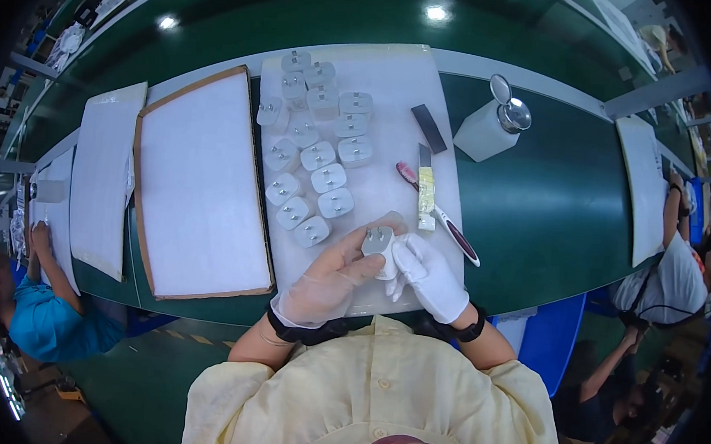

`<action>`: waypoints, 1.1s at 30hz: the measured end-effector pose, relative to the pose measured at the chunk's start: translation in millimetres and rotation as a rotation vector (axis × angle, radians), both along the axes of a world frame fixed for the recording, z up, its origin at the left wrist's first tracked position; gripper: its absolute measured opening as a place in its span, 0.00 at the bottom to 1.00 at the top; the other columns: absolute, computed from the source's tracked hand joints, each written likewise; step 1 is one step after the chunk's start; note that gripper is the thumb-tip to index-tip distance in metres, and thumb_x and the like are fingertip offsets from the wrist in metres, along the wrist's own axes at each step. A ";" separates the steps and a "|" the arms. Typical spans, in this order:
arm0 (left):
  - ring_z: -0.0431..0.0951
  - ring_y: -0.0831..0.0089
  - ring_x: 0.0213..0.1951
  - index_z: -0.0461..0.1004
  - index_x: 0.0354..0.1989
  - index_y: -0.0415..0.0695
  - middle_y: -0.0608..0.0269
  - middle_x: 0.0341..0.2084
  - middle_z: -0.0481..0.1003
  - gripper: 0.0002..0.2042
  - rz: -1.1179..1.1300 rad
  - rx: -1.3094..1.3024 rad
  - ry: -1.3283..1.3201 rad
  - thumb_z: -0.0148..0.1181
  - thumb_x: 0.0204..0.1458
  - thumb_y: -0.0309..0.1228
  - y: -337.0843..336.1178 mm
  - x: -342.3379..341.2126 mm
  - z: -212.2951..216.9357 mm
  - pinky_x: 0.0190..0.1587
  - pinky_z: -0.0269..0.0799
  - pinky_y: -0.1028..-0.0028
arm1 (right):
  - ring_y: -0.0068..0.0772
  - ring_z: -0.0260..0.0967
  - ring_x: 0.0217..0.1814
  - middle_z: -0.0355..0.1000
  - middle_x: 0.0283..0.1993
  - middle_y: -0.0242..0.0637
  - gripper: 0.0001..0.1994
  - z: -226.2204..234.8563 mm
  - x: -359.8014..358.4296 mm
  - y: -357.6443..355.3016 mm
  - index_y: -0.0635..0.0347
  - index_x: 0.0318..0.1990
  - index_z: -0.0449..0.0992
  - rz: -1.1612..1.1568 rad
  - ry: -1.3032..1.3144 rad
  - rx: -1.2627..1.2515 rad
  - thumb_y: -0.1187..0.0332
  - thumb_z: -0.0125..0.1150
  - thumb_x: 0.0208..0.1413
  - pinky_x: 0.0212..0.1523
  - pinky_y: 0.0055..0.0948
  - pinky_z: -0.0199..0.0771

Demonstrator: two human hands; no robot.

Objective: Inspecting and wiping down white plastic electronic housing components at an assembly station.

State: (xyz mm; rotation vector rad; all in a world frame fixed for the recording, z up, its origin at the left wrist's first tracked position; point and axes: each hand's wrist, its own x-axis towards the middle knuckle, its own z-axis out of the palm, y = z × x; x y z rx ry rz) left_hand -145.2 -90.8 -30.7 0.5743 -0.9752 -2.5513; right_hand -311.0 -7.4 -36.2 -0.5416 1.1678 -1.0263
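Note:
A small white plug-in power adapter [378,242] with two metal prongs is held near the table's front edge, prongs facing up. My left hand [331,280], in a thin translucent glove, grips it from the left with thumb and fingers. My right hand [432,278], in a white glove, has its bent fingers closed against the adapter's right side; their tips are partly hidden. Beyond my hands, several similar adapters [329,178] stand in loose rows on a white sheet [390,84], most with prongs up.
Right of the adapters lie a toothbrush [458,239], a yellow-wrapped blade-like tool [426,190] and a dark grey strip [428,128]. A white pump bottle [487,132] with its metal lid raised stands on the green table [546,211]. A brown-edged white board [201,186] lies left. Other people sit at both sides.

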 end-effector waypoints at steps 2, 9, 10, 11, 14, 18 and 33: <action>0.62 0.74 0.60 0.56 0.66 0.38 0.64 0.58 0.64 0.25 -0.011 -0.032 0.016 0.51 0.62 0.30 -0.9 0.7 -1.7 0.64 0.53 0.72 | 0.21 0.70 0.25 0.70 0.30 0.32 0.15 1.0 2.9 0.6 0.62 0.46 0.68 -0.016 0.003 0.010 0.57 0.48 0.67 0.25 0.20 0.72; 0.62 0.73 0.61 0.56 0.66 0.38 0.62 0.59 0.64 0.25 0.018 0.188 0.106 0.52 0.61 0.31 2.3 1.2 6.1 0.65 0.52 0.70 | 0.19 0.70 0.25 0.72 0.30 0.32 0.12 6.7 8.2 2.9 0.63 0.46 0.67 -0.026 0.114 0.034 0.62 0.52 0.65 0.23 0.18 0.71; 0.62 0.72 0.61 0.57 0.65 0.38 0.61 0.59 0.64 0.24 0.034 0.231 0.113 0.52 0.61 0.30 3.2 1.2 7.6 0.65 0.52 0.70 | 0.21 0.70 0.25 0.72 0.30 0.33 0.11 10.3 10.3 2.9 0.63 0.45 0.69 -0.021 0.181 0.048 0.64 0.54 0.64 0.23 0.20 0.71; 0.62 0.72 0.61 0.57 0.65 0.38 0.61 0.59 0.64 0.24 0.030 0.231 0.113 0.52 0.61 0.30 4.6 2.0 9.1 0.65 0.52 0.70 | 0.23 0.70 0.25 0.73 0.31 0.34 0.10 14.4 12.3 3.2 0.63 0.43 0.70 -0.018 0.248 0.062 0.65 0.55 0.63 0.24 0.21 0.72; 0.67 0.67 0.59 0.56 0.65 0.36 0.56 0.57 0.68 0.29 0.003 -0.037 -0.027 0.56 0.57 0.31 10.8 8.4 13.5 0.63 0.59 0.68 | 0.27 0.71 0.25 0.73 0.30 0.36 0.07 21.7 9.3 6.7 0.62 0.39 0.73 0.029 0.571 -0.170 0.68 0.58 0.59 0.26 0.25 0.72; 0.74 0.69 0.51 0.59 0.63 0.37 0.57 0.48 0.73 0.26 0.011 0.137 -0.237 0.56 0.55 0.28 17.6 24.0 19.2 0.53 0.70 0.72 | 0.39 0.70 0.26 0.72 0.29 0.39 0.05 44.0 -15.9 1.6 0.60 0.30 0.75 0.075 1.212 -0.563 0.70 0.63 0.53 0.29 0.33 0.71; 0.78 0.70 0.43 0.64 0.56 0.38 0.58 0.40 0.75 0.22 0.064 0.244 -0.211 0.58 0.52 0.17 33.7 46.1 37.5 0.44 0.75 0.73 | 0.51 0.70 0.36 0.71 0.34 0.46 0.11 24.2 -55.9 -55.1 0.61 0.39 0.74 0.223 1.466 -0.289 0.64 0.61 0.54 0.36 0.40 0.70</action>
